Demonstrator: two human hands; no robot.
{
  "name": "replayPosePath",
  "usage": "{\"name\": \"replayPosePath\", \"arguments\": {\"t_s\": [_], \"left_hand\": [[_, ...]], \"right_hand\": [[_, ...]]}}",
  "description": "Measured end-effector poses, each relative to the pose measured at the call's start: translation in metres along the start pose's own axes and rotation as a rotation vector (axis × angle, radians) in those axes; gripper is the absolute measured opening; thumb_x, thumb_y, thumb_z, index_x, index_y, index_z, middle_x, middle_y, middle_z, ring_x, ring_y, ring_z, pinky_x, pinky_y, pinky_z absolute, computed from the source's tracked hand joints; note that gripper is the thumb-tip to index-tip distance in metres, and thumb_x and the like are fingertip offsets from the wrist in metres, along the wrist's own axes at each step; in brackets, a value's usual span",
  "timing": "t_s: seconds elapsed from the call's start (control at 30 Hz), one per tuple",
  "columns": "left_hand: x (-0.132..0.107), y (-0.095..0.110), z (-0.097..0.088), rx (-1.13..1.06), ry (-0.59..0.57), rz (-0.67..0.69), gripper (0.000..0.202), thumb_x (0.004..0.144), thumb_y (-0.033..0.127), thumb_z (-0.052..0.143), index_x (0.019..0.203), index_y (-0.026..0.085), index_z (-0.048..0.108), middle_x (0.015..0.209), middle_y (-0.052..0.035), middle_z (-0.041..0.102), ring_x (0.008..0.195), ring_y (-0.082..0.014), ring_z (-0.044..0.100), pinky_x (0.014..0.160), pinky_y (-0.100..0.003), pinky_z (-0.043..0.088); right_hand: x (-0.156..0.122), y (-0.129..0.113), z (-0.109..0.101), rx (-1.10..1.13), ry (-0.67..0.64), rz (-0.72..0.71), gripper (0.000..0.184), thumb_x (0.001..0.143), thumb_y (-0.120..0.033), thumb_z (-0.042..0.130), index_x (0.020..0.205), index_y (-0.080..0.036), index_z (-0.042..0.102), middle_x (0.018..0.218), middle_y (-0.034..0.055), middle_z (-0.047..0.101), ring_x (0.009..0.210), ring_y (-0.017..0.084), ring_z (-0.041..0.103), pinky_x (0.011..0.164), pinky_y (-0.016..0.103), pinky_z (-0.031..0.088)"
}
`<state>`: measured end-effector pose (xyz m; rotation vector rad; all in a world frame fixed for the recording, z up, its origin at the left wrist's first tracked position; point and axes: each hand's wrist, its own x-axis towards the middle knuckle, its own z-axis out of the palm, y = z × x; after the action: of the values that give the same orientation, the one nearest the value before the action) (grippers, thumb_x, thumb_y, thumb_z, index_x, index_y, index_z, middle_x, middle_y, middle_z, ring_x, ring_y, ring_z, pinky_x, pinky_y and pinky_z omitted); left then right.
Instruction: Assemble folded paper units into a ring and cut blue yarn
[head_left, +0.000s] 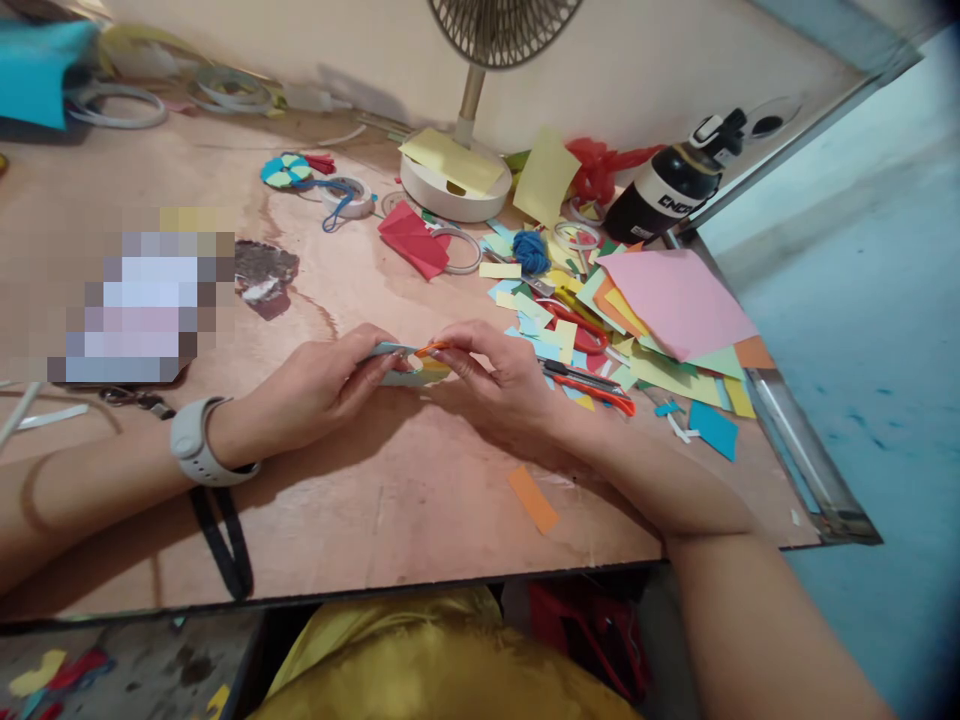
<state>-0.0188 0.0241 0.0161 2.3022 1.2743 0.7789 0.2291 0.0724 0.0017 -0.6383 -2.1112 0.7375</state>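
Note:
Just above the middle of the table, my left hand [341,375] pinches a light blue paper piece [386,349] between thumb and fingers. My right hand [495,370] is closed on a small orange paper strip [431,348], its end close to the blue piece. Below the fingertips a pale green and yellow paper part [420,376] shows; whether it is joined to the blue piece I cannot tell. A loose orange paper rectangle [533,499] lies on the table nearer me, below my right wrist.
Right of my hands lie a cutter knife [589,380], red-handled scissors [577,325], blue yarn [531,252], paper scraps and a stack of coloured sheets [679,300]. A black bottle [660,190] and a fan [455,190] stand behind. The table's front edge [450,583] is near me.

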Motion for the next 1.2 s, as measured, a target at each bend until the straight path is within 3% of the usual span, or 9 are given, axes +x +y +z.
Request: {"name": "replayPosePath", "arguments": {"t_s": [0.13,0.33,0.57,0.7,0.77,0.87,0.97,1.07,1.2], "left_hand": [[-0.001,-0.005,0.008,-0.083,0.175,0.048,0.031,0.104,0.037,0.055,0.133,0.025,0.060,0.126,-0.0090,0.073,0.090,-0.0194,0.074,0.075,-0.028,0.055],[0.000,-0.001,0.003,-0.107,0.079,0.009,0.026,0.108,0.038,0.048,0.120,0.025,0.067,0.112,-0.0053,0.078,0.097,-0.0219,0.075,0.083,-0.031,0.058],[0.002,-0.003,0.003,-0.159,0.077,0.013,0.029,0.105,0.037,0.053,0.127,0.025,0.068,0.118,-0.0068,0.078,0.099,-0.0226,0.076,0.084,-0.032,0.060],[0.002,-0.007,0.012,-0.597,0.071,-0.108,0.058,0.096,0.035,0.073,0.149,0.027,0.050,0.122,-0.0101,0.078,0.099,-0.0220,0.079,0.080,-0.031,0.065],[0.003,-0.008,0.014,-0.858,0.013,-0.209,0.059,0.091,0.033,0.082,0.141,0.026,0.053,0.117,-0.0093,0.080,0.099,-0.0233,0.080,0.077,-0.030,0.067],[0.005,-0.006,0.012,-0.978,0.020,-0.370,0.042,0.089,0.030,0.085,0.124,0.023,0.062,0.109,-0.0078,0.083,0.090,-0.0209,0.082,0.069,-0.025,0.067],[0.006,-0.006,0.010,-0.930,0.158,-0.417,0.027,0.093,0.035,0.081,0.114,0.023,0.069,0.113,-0.0073,0.083,0.091,-0.0212,0.082,0.071,-0.027,0.068],[0.007,-0.008,0.010,-0.895,0.245,-0.416,0.029,0.095,0.041,0.078,0.115,0.023,0.072,0.120,-0.0089,0.082,0.096,-0.0242,0.082,0.074,-0.033,0.071],[0.007,-0.005,0.011,-0.979,0.167,-0.425,0.037,0.094,0.042,0.079,0.125,0.024,0.072,0.121,-0.0092,0.082,0.098,-0.0257,0.082,0.077,-0.034,0.070]], "right_hand": [[0.001,-0.002,-0.001,0.024,0.005,0.038,0.010,0.105,-0.029,0.062,0.108,-0.027,0.070,0.107,0.0006,0.077,0.097,0.015,0.073,0.089,0.030,0.056],[0.000,-0.003,0.001,0.049,0.022,0.100,0.012,0.104,-0.035,0.063,0.108,-0.028,0.072,0.106,0.0010,0.077,0.095,0.016,0.073,0.090,0.033,0.057],[-0.001,-0.004,0.002,0.099,0.033,0.139,0.012,0.103,-0.035,0.065,0.106,-0.027,0.072,0.104,0.0005,0.076,0.096,0.016,0.072,0.089,0.033,0.056],[0.000,-0.008,0.008,0.299,0.116,0.343,0.021,0.099,-0.045,0.069,0.104,-0.025,0.066,0.098,0.0003,0.075,0.088,0.015,0.072,0.079,0.030,0.057],[0.002,-0.013,0.011,0.460,0.181,0.496,0.029,0.096,-0.051,0.072,0.103,-0.025,0.060,0.091,-0.0010,0.074,0.080,0.014,0.072,0.071,0.028,0.057],[0.004,-0.018,0.013,0.633,0.247,0.648,0.038,0.090,-0.054,0.078,0.099,-0.025,0.056,0.083,-0.0034,0.073,0.070,0.012,0.068,0.062,0.025,0.055],[0.006,-0.018,0.011,0.637,0.216,0.669,0.039,0.084,-0.052,0.085,0.089,-0.022,0.059,0.072,-0.0050,0.068,0.062,0.010,0.063,0.057,0.021,0.050],[0.005,-0.015,0.011,0.643,0.135,0.671,0.040,0.085,-0.054,0.084,0.084,-0.021,0.061,0.064,-0.0059,0.065,0.054,0.008,0.057,0.051,0.020,0.046],[0.002,-0.014,0.015,0.727,0.158,0.689,0.042,0.084,-0.056,0.084,0.086,-0.022,0.059,0.066,-0.0054,0.069,0.053,0.008,0.061,0.052,0.020,0.050]]}}
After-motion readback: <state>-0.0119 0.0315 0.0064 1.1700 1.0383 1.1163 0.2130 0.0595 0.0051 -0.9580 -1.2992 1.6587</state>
